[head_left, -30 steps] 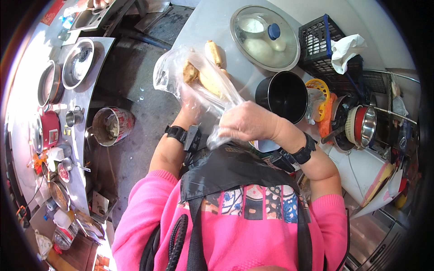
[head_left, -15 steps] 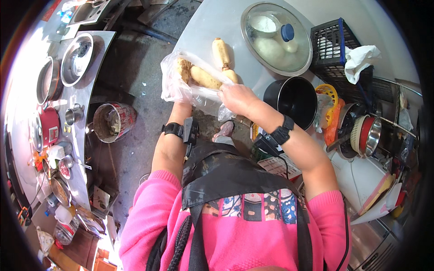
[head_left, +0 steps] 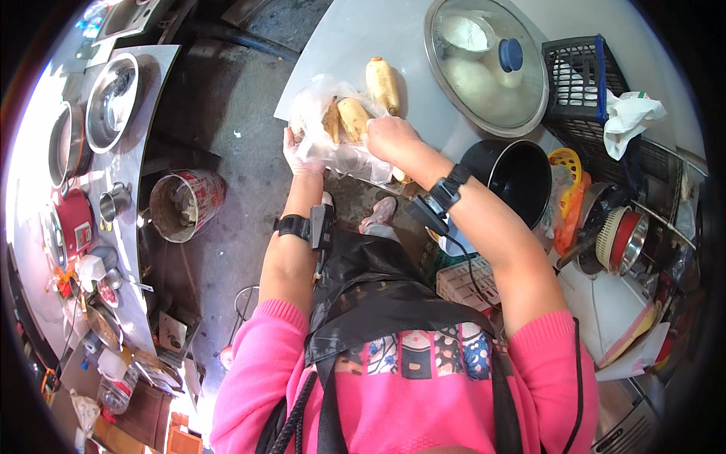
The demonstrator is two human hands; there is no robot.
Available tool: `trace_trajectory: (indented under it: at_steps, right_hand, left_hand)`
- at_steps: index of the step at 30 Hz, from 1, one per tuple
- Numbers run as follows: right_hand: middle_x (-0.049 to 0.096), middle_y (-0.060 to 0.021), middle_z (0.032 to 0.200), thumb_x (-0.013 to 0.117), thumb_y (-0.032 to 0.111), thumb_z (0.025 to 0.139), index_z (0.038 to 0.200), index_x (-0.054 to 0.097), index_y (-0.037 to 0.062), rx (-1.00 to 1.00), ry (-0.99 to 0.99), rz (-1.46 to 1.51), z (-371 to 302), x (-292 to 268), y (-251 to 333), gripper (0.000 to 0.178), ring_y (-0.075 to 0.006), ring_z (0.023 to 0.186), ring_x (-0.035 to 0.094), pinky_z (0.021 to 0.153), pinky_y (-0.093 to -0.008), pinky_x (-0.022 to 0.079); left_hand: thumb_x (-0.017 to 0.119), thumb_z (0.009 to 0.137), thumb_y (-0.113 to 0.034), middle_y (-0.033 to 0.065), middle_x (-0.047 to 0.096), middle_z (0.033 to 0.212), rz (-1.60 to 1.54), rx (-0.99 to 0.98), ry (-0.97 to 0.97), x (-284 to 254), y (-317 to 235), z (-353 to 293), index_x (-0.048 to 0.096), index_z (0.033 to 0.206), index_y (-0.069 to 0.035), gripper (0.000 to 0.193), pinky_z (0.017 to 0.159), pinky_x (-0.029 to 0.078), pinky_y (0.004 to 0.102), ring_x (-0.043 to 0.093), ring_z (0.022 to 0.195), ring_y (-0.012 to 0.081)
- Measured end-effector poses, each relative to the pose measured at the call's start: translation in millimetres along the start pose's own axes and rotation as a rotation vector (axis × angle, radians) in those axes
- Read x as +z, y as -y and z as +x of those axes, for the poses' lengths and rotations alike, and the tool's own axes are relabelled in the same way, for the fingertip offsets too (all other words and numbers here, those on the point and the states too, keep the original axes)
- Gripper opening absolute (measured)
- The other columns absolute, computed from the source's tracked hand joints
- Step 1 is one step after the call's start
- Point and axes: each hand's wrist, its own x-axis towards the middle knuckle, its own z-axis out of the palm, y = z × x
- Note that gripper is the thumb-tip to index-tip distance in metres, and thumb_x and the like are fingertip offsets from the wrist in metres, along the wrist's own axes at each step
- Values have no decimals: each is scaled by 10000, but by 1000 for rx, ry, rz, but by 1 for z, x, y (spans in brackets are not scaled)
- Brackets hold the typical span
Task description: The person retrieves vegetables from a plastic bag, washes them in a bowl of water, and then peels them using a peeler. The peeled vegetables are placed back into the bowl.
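Two hands are in my feed: L hand (head_left: 304, 157) is under the clear plastic bag (head_left: 349, 160), thumb up by its L side; the other fingers are behind the film, so I can't tell if they grip. R hand (head_left: 389, 138) is clenched on the bag's R edge, fingers curled into the plastic. Pale root veg (head_left: 352, 119) sit inside the bag, right at the near edge of the grey table (head_left: 325, 49); glare off the film blocks my count. One loose root (head_left: 383, 85) lies on the tabletop just past R hand, its lower end close to the knuckles. Main obstacles are on the R: a big pan w/ a glass lid (head_left: 484, 113) and blue knob (head_left: 510, 54) takes up the far side, and a deep black pot (head_left: 522, 185) is just beside the R forearm. Behind those I've got a black crate (head_left: 575, 83) w/ a crumpled white sheet (head_left: 631, 121) at its corner, plus a yellow basket (head_left: 580, 181). Well off to L, a grimy bucket (head_left: 198, 216) is on the floor, next to a counter w/ a steel basin (head_left: 113, 102) and red cooker (head_left: 73, 227).
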Motion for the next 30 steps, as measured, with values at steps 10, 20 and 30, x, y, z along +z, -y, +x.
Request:
trace_trajectory:
  at_steps: [10, 20, 30]
  right_hand:
    - [625, -192, 928, 676, 447, 703, 1012, 480, -4, 131, -174, 104, 37, 43, 16, 581, -306, 896, 614, 787, -383, 479]
    - [603, -162, 968, 737, 292, 699, 1136, 447, -37, -279, -567, 1054, -12, 28, -14, 620, -197, 878, 596, 766, -304, 480]
    - [618, -212, 950, 746, 414, 642, 1087, 491, -52, 449, -519, 1138, 1, 109, -152, 693, -281, 858, 627, 758, -343, 486]
  left_hand:
    - [305, 921, -500, 104, 431, 1328, 116, -18, -100, 16, -16, -42, 391, 1315, -96, 571, 1032, 300, 467, 393, 1229, 302]
    - [312, 924, -481, 93, 405, 1354, 196, -131, -96, 16, -18, -40, 370, 1334, -121, 549, 1020, 292, 506, 380, 1238, 309]
    - [356, 914, -493, 89, 466, 1295, 286, -122, -157, 0, -35, -26, 395, 1306, -95, 560, 987, 353, 481, 447, 1178, 300]
